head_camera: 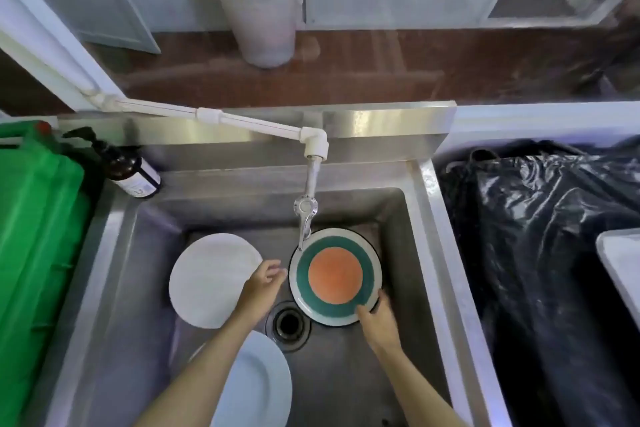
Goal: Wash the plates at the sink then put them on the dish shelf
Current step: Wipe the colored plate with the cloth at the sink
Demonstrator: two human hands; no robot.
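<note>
— Steel sink (349, 378), deep walls all round. Where's the plate (335, 276)?

— Under the tap (306, 218), wet, stiff, probably slippery. The right hand (377, 319) pinches its near rim; the left hand (263, 282) hovers slack, holding nothing.

— Room to move?

— Some: two white plates (211, 279) left of that grip, drain (288, 324) just beside it.

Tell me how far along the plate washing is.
Early. All three plates sit in the sink, none shelved. Right hand has a grip on the green-orange plate under the tap; left hand hovers open. Two white plates wait.
</note>
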